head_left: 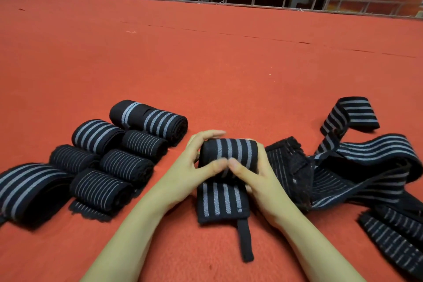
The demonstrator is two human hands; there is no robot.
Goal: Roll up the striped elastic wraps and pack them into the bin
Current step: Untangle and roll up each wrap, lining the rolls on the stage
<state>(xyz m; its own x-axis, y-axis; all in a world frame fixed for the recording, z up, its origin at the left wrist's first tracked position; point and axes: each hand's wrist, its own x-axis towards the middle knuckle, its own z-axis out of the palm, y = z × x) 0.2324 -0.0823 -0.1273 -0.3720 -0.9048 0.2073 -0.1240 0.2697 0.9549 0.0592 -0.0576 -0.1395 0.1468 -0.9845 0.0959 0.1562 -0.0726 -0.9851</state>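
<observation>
Person's left hand [194, 162] and right hand [254, 176] are both gripping the half-rolled wrap [229, 152] between them, fingers curling over its top and thumbs pressing side by side on its near face. Its flat tail [218, 201] is lying on the red mat [229, 64] between the wrists and running toward the person, with a thin strap [245, 241] trailing off the near end. Step in hand, by my read: rolling the bundle back over that tail. Doing it well is meaning even tension from both hands, stripe edges lining up so the roll is not coning, and the strap going in last. Left of the left hand, finished rolls [119, 144] are sitting in a cluster. Just right of the right hand, loose wraps [357, 167] are lying in a heap. No bin is showing.
</observation>
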